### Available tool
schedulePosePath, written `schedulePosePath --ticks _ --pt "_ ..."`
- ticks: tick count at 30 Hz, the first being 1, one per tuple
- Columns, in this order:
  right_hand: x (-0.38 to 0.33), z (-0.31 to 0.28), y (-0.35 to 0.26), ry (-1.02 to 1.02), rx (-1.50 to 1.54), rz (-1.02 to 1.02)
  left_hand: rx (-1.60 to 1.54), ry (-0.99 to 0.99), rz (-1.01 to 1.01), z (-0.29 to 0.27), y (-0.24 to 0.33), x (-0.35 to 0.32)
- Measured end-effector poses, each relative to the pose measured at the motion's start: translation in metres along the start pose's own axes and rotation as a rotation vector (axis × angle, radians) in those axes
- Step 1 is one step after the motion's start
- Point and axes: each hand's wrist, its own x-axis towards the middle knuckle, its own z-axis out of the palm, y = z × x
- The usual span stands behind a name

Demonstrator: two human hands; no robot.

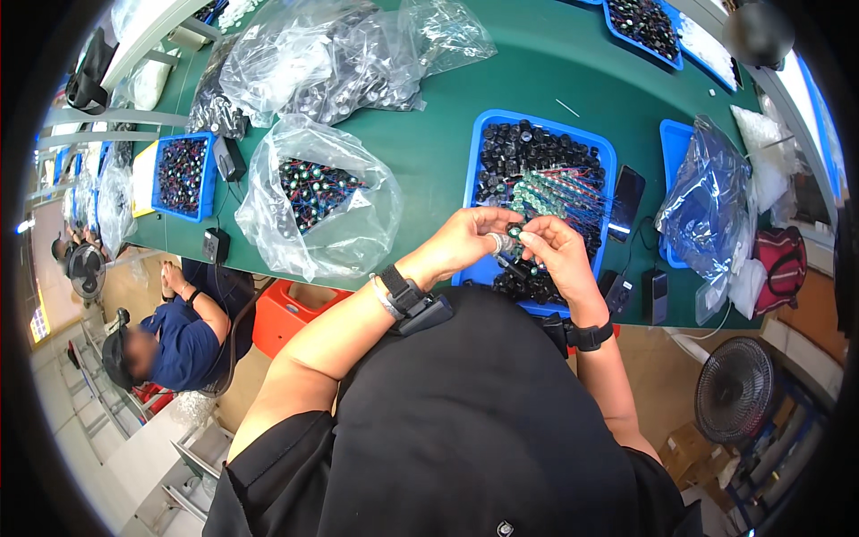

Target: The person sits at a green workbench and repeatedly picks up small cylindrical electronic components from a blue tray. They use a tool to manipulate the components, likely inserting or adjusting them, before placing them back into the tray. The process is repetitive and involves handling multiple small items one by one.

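Over the near part of a blue tray (471, 170), my two hands meet around a small round black part with a green face (514, 230). My left hand (455, 243) pinches it from the left, with a whitish wrap around one finger. My right hand (562, 254) closes on it from the other side, fingertips touching it. Inside the tray lie many black round caps (526, 141). On top of them rests a bunch of green pieces (544, 191) with red and blue wires. The exact kind of the held part is too small to make out.
An open clear bag (371, 224) of small wired parts lies left of the tray. Bulky plastic bags (295, 67) lie behind it. A phone (626, 199) sits right of the tray, near a bag-covered blue tray (676, 139). A seated person (192, 331) is at left; a fan (735, 389) stands right.
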Motion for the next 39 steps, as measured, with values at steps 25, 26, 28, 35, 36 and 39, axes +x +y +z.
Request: schedulePosePath --ticks 25,26,28,35,36,39 --pt "-0.003 0.023 -0.007 0.076 -0.240 0.194 0.536 0.283 0.216 0.006 -0.009 0.005" --pt "-0.003 0.027 -0.006 0.100 -0.213 0.183 0.635 0.313 0.294 0.007 -0.008 0.003" --pt "-0.003 0.030 -0.005 0.159 -0.161 0.156 0.513 0.394 0.328 0.003 -0.010 0.009" --pt "0.004 0.006 0.008 0.205 -0.096 0.059 -0.096 0.657 0.226 -0.053 -0.007 -0.001" --pt "0.004 0.002 0.011 0.204 -0.095 0.069 -0.143 0.676 0.243 -0.064 -0.008 -0.006" --pt "0.004 -0.010 0.025 0.194 -0.098 0.100 -0.117 0.732 0.298 -0.089 0.004 -0.029"
